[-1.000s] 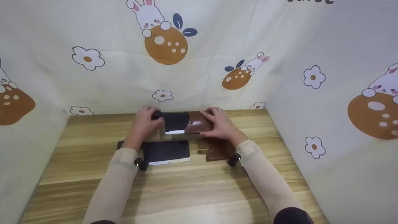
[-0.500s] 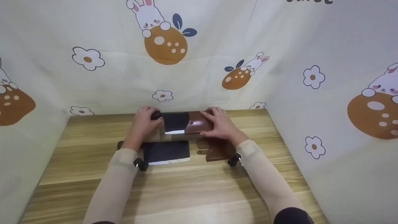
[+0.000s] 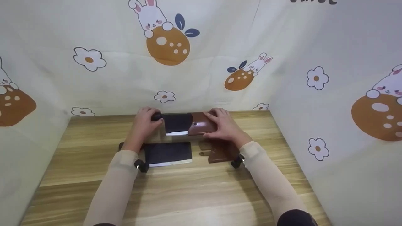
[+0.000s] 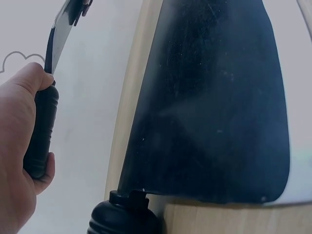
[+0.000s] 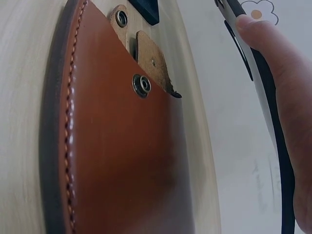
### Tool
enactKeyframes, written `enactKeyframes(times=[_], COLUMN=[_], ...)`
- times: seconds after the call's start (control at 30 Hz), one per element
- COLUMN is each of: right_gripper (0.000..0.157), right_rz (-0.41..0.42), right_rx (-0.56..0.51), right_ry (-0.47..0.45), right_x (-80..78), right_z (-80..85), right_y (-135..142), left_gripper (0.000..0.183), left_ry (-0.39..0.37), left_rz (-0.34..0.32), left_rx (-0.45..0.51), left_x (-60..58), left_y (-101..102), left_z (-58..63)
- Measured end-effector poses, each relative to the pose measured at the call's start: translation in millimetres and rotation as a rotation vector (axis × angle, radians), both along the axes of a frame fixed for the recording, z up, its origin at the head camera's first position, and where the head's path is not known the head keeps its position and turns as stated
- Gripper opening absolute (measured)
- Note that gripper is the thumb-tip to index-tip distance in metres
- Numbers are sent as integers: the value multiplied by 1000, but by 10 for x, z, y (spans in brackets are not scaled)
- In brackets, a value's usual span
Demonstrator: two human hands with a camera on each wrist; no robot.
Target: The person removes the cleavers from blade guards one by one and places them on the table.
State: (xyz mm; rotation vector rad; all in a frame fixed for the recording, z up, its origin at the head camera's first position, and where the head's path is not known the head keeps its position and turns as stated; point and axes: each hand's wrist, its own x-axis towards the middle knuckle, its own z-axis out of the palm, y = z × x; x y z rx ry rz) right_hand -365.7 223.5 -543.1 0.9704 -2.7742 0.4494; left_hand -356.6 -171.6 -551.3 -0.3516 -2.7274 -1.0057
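Note:
My left hand [image 3: 145, 124] grips the black ridged handle [image 4: 44, 126] of a cleaver [image 3: 176, 123] near the back of the table. The cleaver's dark blade, with a bright edge, runs into a brown leather sheath [image 3: 202, 123]; its tip end is hidden inside. On the sheath's right end, my right hand [image 3: 224, 125] holds with thumb and fingers spread over it. Below lies a second cleaver [image 3: 168, 153], bare, its handle partly hidden behind my left wrist. A second brown sheath [image 3: 221, 152] lies under my right wrist, its snap straps [image 5: 151, 61] unfastened.
The wooden table [image 3: 188, 194] extends toward me in front of the second cleaver. Cream cloth walls [image 3: 110, 81] with rabbit and flower prints enclose it at the back and both sides. The held cleaver is close to the back wall.
My left hand and the cleaver have shifted slightly left, while my right hand and the sheath have moved slightly right. A little more blade shows. The lower cleaver and sheath stay put.

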Motion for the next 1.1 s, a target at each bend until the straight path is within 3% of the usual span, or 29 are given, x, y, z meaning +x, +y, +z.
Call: enactKeyframes(times=[1.1], right_gripper=[107], right_rz=[-15], right_rx=[1], right_ry=[-11], right_x=[7], right_z=[31], right_y=[137], left_gripper=[42], left_ry=[-64], left_rz=[10], left_rx=[-1], left_x=[0], left_y=[-76], left_z=[10])
